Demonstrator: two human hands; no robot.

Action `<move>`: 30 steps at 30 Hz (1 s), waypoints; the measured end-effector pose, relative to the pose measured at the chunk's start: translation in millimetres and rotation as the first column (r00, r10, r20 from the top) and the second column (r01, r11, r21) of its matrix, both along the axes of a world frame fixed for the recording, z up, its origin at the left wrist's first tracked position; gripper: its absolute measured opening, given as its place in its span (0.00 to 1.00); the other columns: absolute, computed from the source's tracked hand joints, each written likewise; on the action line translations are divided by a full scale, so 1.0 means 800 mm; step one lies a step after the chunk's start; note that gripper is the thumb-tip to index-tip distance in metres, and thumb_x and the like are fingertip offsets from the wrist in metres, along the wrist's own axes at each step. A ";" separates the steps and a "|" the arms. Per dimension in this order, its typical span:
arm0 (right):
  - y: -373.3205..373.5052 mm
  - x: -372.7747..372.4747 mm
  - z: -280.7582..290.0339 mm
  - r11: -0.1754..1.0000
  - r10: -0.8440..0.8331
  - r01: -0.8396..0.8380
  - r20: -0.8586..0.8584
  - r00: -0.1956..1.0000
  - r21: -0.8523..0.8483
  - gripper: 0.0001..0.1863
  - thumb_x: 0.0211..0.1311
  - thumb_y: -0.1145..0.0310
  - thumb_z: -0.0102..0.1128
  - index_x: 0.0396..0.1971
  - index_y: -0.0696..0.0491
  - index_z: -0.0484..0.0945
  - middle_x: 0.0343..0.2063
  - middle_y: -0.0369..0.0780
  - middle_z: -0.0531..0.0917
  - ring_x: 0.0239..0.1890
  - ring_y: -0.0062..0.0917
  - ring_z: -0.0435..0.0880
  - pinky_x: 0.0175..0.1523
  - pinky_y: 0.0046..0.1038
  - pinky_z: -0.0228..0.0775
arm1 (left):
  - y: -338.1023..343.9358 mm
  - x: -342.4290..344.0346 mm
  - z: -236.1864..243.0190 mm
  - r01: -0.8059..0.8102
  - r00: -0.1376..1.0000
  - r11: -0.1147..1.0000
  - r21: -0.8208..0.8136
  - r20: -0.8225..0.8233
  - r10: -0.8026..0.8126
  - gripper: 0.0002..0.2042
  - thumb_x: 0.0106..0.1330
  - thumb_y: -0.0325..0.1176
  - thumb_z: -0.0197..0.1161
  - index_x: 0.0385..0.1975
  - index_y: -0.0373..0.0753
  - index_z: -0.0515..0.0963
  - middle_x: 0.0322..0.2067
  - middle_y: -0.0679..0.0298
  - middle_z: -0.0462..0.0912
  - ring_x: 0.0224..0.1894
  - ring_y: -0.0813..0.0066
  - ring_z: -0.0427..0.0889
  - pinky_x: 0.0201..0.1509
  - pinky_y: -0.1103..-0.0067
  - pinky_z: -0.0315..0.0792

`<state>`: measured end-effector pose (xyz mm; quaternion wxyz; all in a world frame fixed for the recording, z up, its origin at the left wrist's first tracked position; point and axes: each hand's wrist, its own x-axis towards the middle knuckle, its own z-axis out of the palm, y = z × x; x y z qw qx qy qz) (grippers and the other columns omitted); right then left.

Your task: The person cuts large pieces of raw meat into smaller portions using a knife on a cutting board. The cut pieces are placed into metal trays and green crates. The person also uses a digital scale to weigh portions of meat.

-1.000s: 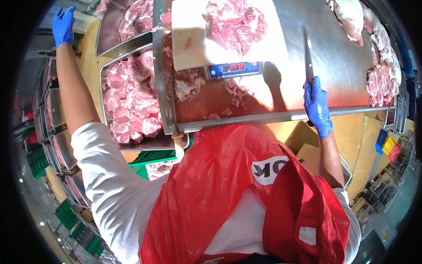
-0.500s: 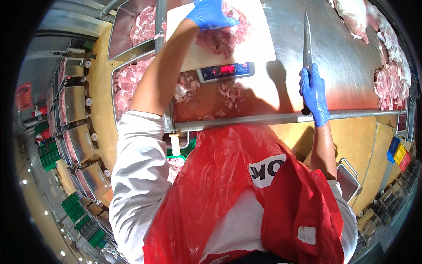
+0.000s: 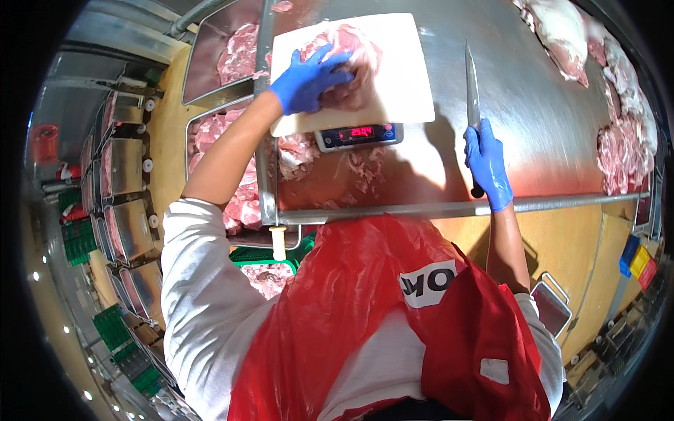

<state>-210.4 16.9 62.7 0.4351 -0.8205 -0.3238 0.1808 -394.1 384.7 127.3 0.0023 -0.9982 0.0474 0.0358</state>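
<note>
My left hand [image 3: 307,82], in a blue glove, rests with fingers spread on the left side of a pile of raw pink meat [image 3: 363,67]. The meat lies on a white cutting board [image 3: 400,63], which sits on top of a scale [image 3: 359,135] with a lit red display. In my right hand [image 3: 489,165], also gloved in blue, is a long knife [image 3: 472,84] by its dark handle. Its blade points to the far side over the steel table [image 3: 449,42], right of the board. Part of the meat is hidden under my left hand.
Meat scraps [image 3: 365,170] lie in front of the scale. Metal trays of cut meat [image 3: 242,56] stand along the left edge. Larger pieces [image 3: 562,31] lie at the far right, near more cut meat [image 3: 621,154]. A green crate [image 3: 284,265] holds meat below the table edge.
My left hand has moved from the far side of the meat to its left side, nearer me, and its fingers are spread. The scale's reading has changed. My right hand still holds the knife.
</note>
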 end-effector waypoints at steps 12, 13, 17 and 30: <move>0.206 0.059 0.021 0.929 0.271 -0.078 -0.522 0.809 0.361 0.13 0.73 0.64 0.51 0.46 0.58 0.73 0.39 0.40 0.80 0.38 0.22 0.81 0.43 0.29 0.77 | 0.035 -0.120 -0.153 0.173 0.441 0.007 -0.985 0.084 0.894 0.24 0.73 0.32 0.55 0.67 0.33 0.62 0.51 0.66 0.73 0.54 0.80 0.72 0.63 0.85 0.64; 0.232 0.074 0.014 0.900 0.323 -0.062 -0.563 0.761 0.432 0.14 0.73 0.64 0.52 0.49 0.58 0.74 0.44 0.41 0.80 0.43 0.23 0.80 0.47 0.30 0.78 | 0.020 -0.104 -0.153 0.136 0.395 0.024 -0.990 0.077 0.915 0.25 0.73 0.33 0.54 0.67 0.32 0.61 0.53 0.64 0.73 0.56 0.77 0.72 0.64 0.83 0.63; 0.316 0.082 0.008 0.886 0.438 -0.090 -0.759 0.482 0.454 0.12 0.70 0.62 0.56 0.42 0.55 0.77 0.43 0.38 0.82 0.41 0.21 0.80 0.45 0.27 0.77 | 0.001 -0.059 -0.167 -0.151 0.208 0.193 -0.970 0.160 0.965 0.29 0.74 0.40 0.50 0.69 0.28 0.56 0.64 0.50 0.67 0.68 0.62 0.64 0.72 0.72 0.55; 0.330 0.011 0.022 0.908 0.411 -0.193 -0.704 0.579 0.371 0.11 0.68 0.60 0.59 0.39 0.52 0.77 0.30 0.29 0.76 0.33 0.12 0.72 0.41 0.17 0.68 | 0.039 0.001 -0.141 -0.042 0.406 0.544 -0.838 0.484 0.775 0.26 0.71 0.34 0.56 0.65 0.29 0.61 0.64 0.42 0.62 0.65 0.46 0.63 0.70 0.64 0.58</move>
